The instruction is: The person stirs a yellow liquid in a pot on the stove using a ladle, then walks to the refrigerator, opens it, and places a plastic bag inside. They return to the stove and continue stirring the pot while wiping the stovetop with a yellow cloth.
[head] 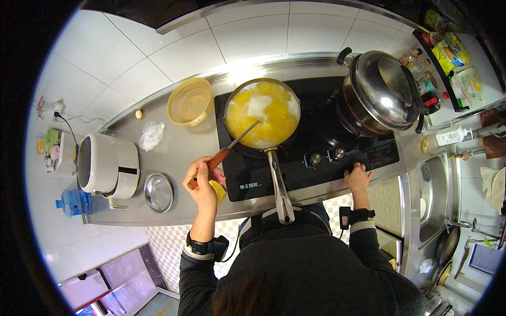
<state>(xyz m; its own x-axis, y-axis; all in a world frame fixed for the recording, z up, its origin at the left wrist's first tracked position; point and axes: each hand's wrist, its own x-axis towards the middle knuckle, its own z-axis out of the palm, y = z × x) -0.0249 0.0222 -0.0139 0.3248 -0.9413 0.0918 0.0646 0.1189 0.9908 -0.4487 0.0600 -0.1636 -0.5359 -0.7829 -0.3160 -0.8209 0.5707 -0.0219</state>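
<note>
My left hand grips the wooden handle of a metal cooking utensil. Its shaft slants down into a long-handled pan; the utensil's head is hidden in the food. Yellow, foamy liquid fills the pan, with white froth in patches on top. The pan sits over the left burner, its steel handle pointing towards me. Something yellow, perhaps a cloth, shows just beneath my left hand. My right hand rests on the front of the black glass cooktop, fingers spread and holding nothing.
A large lidded steel pot occupies the right burner, beside two knobs. Left of the cooktop are a yellow plastic basket, crumpled plastic, an egg, a metal dish and a white air fryer. A sink lies right.
</note>
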